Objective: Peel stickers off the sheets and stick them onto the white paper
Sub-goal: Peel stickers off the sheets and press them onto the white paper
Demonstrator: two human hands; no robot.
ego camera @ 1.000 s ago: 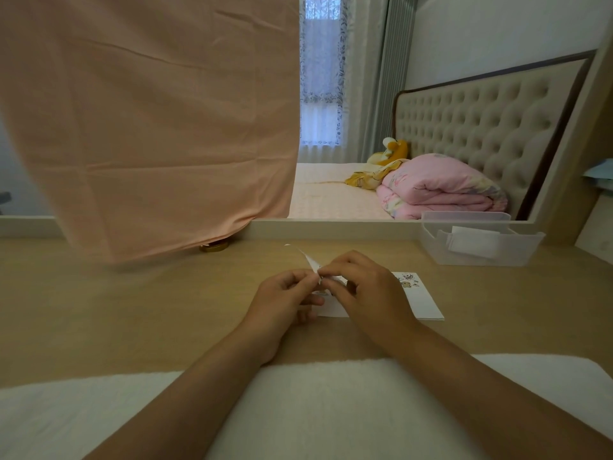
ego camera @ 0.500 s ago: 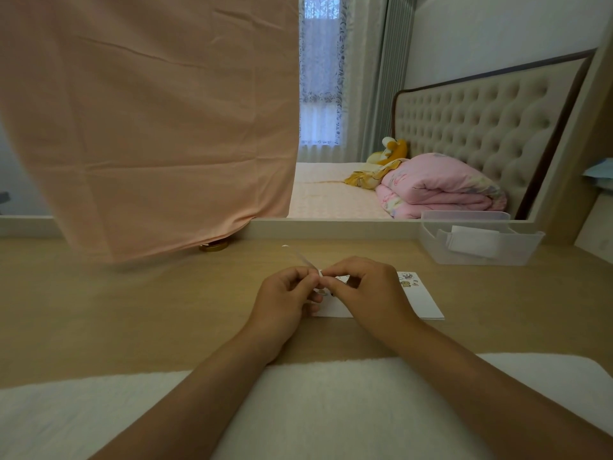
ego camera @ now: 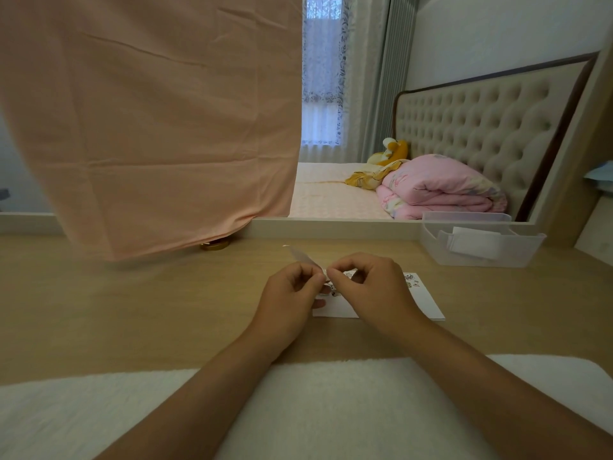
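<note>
A small sticker sheet (ego camera: pixel 302 257) is held just above the tabletop (ego camera: pixel 132 310), between two hands that meet at their fingertips. A second ago the sheet showed its white face; now it has turned almost edge-on and reads as a thin, blurred sliver slanting up and away to the left. The left hand (ego camera: pixel 292 293) keeps a pinching grip on the sheet's lower end, fingers curled. The right hand (ego camera: pixel 368 287) also has its grip pressed together, thumb and forefinger pinching at the same end of the sheet. Whether a sticker is already free is too small to tell.

The twist suggests the peel is under way, not finished.

The white paper (ego camera: pixel 421 303) lies flat on the tabletop directly under the right hand, with a few stickers (ego camera: pixel 411 280) already on its far right corner. Farther right stands a clear plastic bin (ego camera: pixel 481 254). A white towel (ego camera: pixel 331 410) lies under the forearms, and a peach cloth (ego camera: pixel 149 127) hangs at left.
</note>
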